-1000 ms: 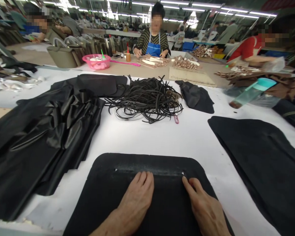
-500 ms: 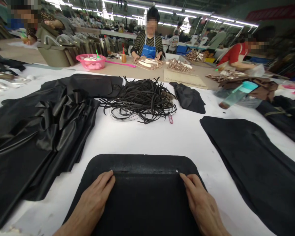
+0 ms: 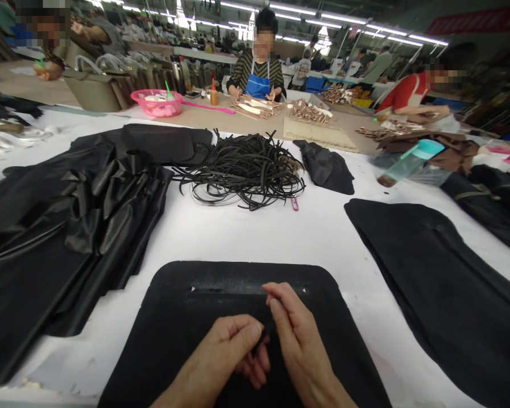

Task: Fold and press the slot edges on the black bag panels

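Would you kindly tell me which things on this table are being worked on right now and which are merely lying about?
In hand:
- black felt panel with its slit
- left hand and right hand, together over it

Lying about:
- tangle of black straps
- folded black lining fabric
- large black sheet
- teal-capped bottle
- pink basin

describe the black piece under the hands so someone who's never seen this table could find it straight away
On the white table, look at the near edge, right in front of the person. The black panel lies flat there, with the left hand and right hand meeting over it. Unlike the crumpled shiny black fabric to its left, it is matte, has rounded corners and a narrow slit near its far edge.
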`<state>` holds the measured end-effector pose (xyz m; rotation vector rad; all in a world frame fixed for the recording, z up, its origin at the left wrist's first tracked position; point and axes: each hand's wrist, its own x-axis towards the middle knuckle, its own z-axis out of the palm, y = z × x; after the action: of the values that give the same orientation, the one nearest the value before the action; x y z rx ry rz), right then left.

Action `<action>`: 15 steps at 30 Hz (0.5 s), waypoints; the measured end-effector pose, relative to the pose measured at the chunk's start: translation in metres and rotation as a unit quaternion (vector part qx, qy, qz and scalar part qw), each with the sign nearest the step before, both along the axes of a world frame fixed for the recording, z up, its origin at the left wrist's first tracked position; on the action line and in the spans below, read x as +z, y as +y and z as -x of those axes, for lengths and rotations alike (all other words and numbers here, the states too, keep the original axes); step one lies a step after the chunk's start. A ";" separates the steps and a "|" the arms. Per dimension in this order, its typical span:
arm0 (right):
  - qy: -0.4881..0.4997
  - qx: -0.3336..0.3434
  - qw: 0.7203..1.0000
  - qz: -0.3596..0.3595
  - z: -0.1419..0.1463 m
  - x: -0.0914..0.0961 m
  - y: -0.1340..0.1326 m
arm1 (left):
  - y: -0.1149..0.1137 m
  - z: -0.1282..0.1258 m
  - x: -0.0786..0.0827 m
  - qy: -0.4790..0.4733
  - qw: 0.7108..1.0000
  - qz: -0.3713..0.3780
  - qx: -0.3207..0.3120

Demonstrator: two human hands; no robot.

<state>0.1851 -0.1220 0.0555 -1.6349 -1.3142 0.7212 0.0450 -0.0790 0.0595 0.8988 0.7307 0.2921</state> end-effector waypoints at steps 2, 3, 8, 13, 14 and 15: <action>-0.058 0.018 0.997 -0.040 0.002 -0.004 0.001 | 0.001 0.001 -0.005 0.007 0.999 0.038 0.009; -0.089 0.034 0.994 -0.048 0.002 -0.005 0.001 | 0.003 0.003 -0.006 0.024 0.999 0.032 0.008; -0.150 0.150 0.969 0.122 -0.016 -0.005 -0.002 | 0.018 0.030 0.001 0.206 0.953 -0.220 -0.040; -0.060 0.134 0.950 0.277 -0.066 -0.014 -0.012 | 0.035 0.068 0.003 0.291 0.878 -0.378 -0.040; -0.052 0.132 0.949 0.281 -0.075 -0.016 -0.012 | 0.038 0.073 0.001 0.299 0.879 -0.371 -0.031; -0.048 0.128 0.949 0.283 -0.083 -0.016 -0.012 | 0.040 0.077 -0.001 0.304 0.881 -0.361 -0.021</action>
<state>0.2682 -0.1336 0.0393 -1.9799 -1.4942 1.2817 -0.0321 -0.0386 0.0589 1.7619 1.2136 0.2419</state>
